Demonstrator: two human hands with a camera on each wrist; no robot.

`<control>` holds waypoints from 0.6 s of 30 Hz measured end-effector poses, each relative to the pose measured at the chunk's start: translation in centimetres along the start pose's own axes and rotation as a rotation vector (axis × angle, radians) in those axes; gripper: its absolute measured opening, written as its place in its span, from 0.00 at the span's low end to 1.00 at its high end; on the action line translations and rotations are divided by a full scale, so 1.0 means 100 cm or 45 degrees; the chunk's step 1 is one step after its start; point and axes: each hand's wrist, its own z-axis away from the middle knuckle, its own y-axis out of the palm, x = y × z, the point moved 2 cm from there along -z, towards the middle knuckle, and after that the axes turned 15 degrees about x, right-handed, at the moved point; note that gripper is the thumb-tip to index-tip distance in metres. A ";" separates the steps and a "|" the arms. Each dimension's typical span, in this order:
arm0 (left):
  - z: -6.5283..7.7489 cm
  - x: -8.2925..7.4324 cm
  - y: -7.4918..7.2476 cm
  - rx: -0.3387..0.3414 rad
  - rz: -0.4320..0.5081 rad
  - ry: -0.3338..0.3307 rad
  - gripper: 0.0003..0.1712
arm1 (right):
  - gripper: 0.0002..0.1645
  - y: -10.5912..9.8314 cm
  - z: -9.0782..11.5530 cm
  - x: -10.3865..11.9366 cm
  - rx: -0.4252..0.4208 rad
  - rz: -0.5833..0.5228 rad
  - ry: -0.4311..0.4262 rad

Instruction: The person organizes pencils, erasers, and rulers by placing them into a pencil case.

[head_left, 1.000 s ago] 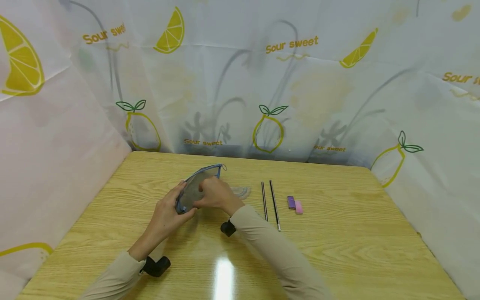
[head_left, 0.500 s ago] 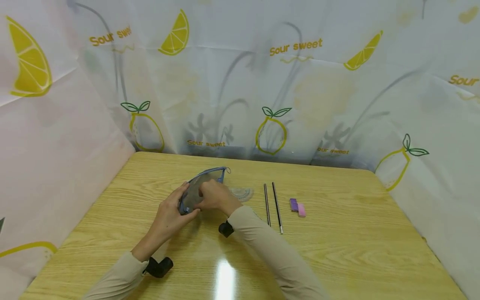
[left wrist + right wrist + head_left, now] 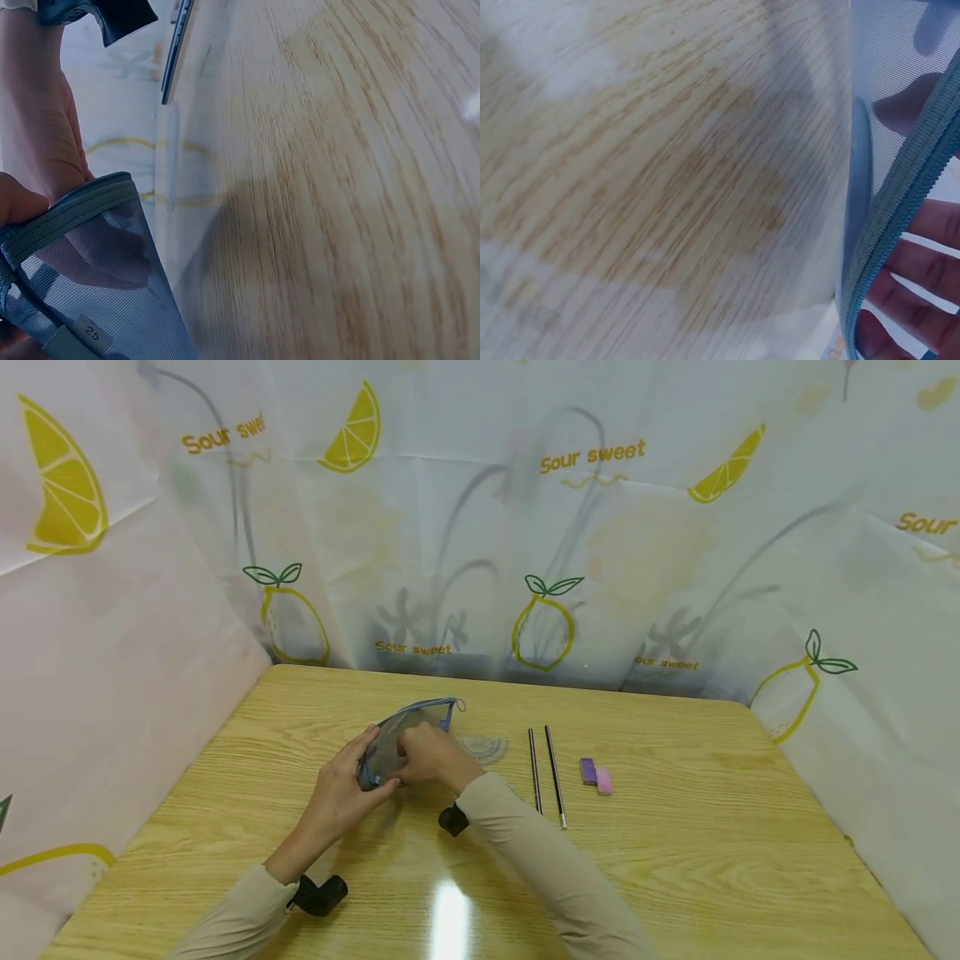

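Observation:
A translucent mesh zip pouch (image 3: 388, 745) with blue edging is held up over the wooden table. My left hand (image 3: 341, 789) grips its left end, thumb at the near side. The right hand (image 3: 431, 753) reaches into the pouch; in the left wrist view its fingers (image 3: 105, 255) show dimly through the mesh. Whether those fingers hold anything I cannot tell. Along the pouch's mouth runs a blue zipper (image 3: 904, 187) in the right wrist view, with fingers spread beside it. A tag marked 25 (image 3: 92, 331) shows on the mesh in the left wrist view.
A clear protractor (image 3: 487, 750) lies just right of the pouch. Farther right are two dark pencils (image 3: 535, 768) (image 3: 556, 777) side by side, then a purple eraser (image 3: 588, 771) touching a pink eraser (image 3: 603, 782). A lemon-print curtain (image 3: 465, 543) backs the table.
The head view has shifted slightly, so everything sits a little lower and farther right in it. Both hands keep almost the same places at the pouch.

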 end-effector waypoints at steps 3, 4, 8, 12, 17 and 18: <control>0.000 -0.001 0.000 0.005 0.002 -0.002 0.44 | 0.20 0.001 0.002 0.000 -0.027 0.016 0.002; 0.000 -0.001 0.000 0.006 0.001 -0.003 0.44 | 0.22 0.001 0.002 0.000 -0.035 0.024 0.004; 0.000 -0.002 0.000 0.007 0.001 -0.001 0.44 | 0.27 0.002 0.003 0.000 -0.072 0.069 0.002; 0.000 -0.002 0.000 0.009 0.004 0.001 0.44 | 0.29 0.001 0.004 0.001 -0.096 0.117 0.007; -0.001 -0.001 0.001 0.010 0.001 -0.003 0.43 | 0.30 0.001 0.007 0.001 -0.119 0.168 0.013; -0.001 -0.001 0.001 0.011 0.001 -0.006 0.43 | 0.30 0.001 0.007 0.001 -0.128 0.178 0.013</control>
